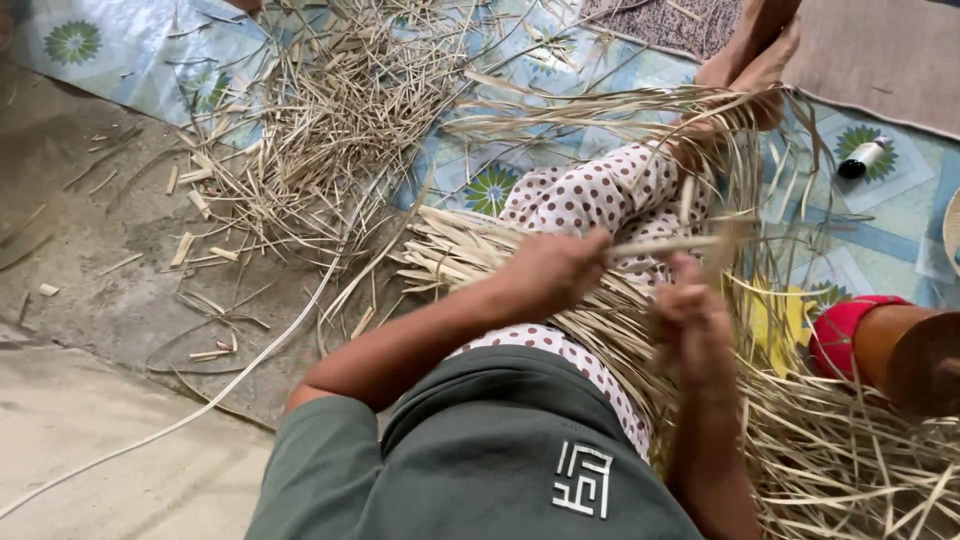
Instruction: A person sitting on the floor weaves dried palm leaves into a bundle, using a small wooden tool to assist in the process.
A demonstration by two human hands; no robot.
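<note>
Right now we sit on the floor with a patterned mat [130, 60] under us and dry palm strips all around. Our left hand [555, 270] is closed around one pale strip [665, 244], pinching it near its end, and the strip runs level across our lap toward the right. Our right hand [690, 315] is curled into a fist just below that strip; it seems to hold strands of the bundle [850, 470] that spreads over our right leg, though the blur keeps us from telling which strands. The spotted cloth [610, 195] on our legs lies beneath both hands.

A loose heap of cut strips [320, 120] lies well apart, up on the mat and the bare concrete. A small white bottle with a dark cap [863, 158] rests on the mat to the far right, and a red-rimmed wooden thing [880, 340] sits just beside our right forearm.

We judge the strip brittle: pulled too sharply it could split or snap, and its edge could cut a finger. Loose strands crossing it could also tangle and drag.
</note>
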